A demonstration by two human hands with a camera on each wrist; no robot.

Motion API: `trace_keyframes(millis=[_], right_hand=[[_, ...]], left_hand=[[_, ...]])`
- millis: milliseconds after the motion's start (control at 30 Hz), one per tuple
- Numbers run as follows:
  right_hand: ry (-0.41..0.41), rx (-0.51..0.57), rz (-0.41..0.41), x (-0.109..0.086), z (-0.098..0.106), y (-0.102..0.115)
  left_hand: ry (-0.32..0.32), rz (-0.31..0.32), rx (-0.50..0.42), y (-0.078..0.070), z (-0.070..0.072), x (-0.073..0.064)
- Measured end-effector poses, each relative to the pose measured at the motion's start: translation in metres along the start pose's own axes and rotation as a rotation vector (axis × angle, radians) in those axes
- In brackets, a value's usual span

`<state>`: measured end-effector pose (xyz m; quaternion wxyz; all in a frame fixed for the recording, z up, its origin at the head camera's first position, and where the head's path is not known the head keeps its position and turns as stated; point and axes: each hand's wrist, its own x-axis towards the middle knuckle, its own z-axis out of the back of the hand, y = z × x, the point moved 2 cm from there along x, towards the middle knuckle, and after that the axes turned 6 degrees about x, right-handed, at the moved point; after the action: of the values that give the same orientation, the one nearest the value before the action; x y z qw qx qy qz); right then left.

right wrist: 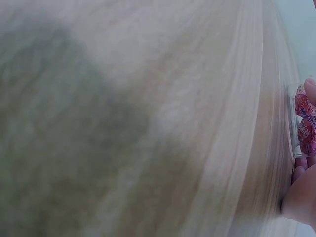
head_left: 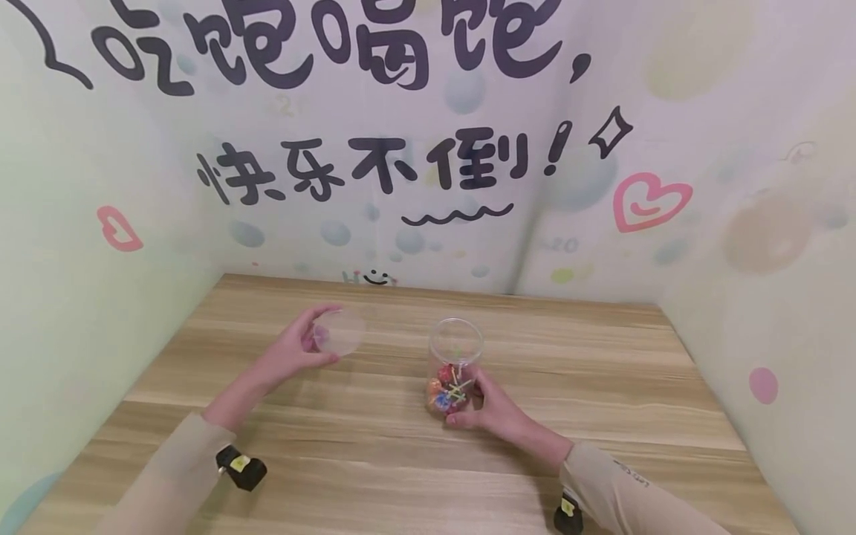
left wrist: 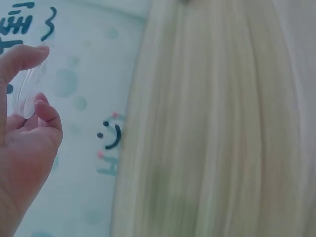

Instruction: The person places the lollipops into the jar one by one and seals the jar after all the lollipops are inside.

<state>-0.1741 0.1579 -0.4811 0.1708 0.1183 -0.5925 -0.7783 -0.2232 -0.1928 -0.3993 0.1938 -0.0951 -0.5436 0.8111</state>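
My left hand holds a clear round lid by its edge, raised over the left part of the table. In the left wrist view the lid shows edge-on between thumb and curled fingers. Right of it, an open clear plastic jar stands upright on the tabletop. Wrapped lollipops in red, orange and blue lie at its bottom, their sticks crossing. My right hand grips the jar low on its right side. Red wrappers show through the jar's wall at the right wrist view's edge.
The wood-grain table meets a printed back wall with lettering, and side walls close it in left and right. Small black devices hang at the left cuff and the right cuff.
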Motion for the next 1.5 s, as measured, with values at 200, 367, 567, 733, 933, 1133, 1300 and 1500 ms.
trace_keyframes(millis=[200, 367, 567, 733, 933, 1133, 1300, 1500], right_hand=[[0.002, 0.000, -0.005, 0.001, 0.001, -0.003], [0.013, 0.009, 0.015, 0.001, 0.000, -0.005], [0.014, 0.021, 0.027, 0.000, -0.001, -0.002], [0.003, 0.004, 0.015, -0.001, -0.001, 0.000], [-0.005, 0.002, 0.006, 0.000, -0.001, -0.002], [-0.008, -0.002, 0.012, 0.000, -0.001, -0.003], [-0.013, 0.003, 0.004, -0.001, -0.002, -0.004], [-0.025, 0.008, -0.016, 0.000, -0.003, -0.005]], left_hand=[[0.039, -0.042, -0.068, -0.011, -0.005, 0.007], [0.047, -0.092, -0.107, -0.018, -0.010, 0.011], [0.052, -0.155, -0.159, -0.025, -0.014, 0.017], [0.070, -0.207, -0.215, -0.032, -0.016, 0.021], [0.100, -0.201, -0.278, -0.041, -0.019, 0.027], [0.151, -0.229, -0.220, -0.056, -0.024, 0.032], [0.193, -0.220, -0.071, -0.071, -0.029, 0.036], [0.199, -0.246, 0.059, -0.089, -0.034, 0.044]])
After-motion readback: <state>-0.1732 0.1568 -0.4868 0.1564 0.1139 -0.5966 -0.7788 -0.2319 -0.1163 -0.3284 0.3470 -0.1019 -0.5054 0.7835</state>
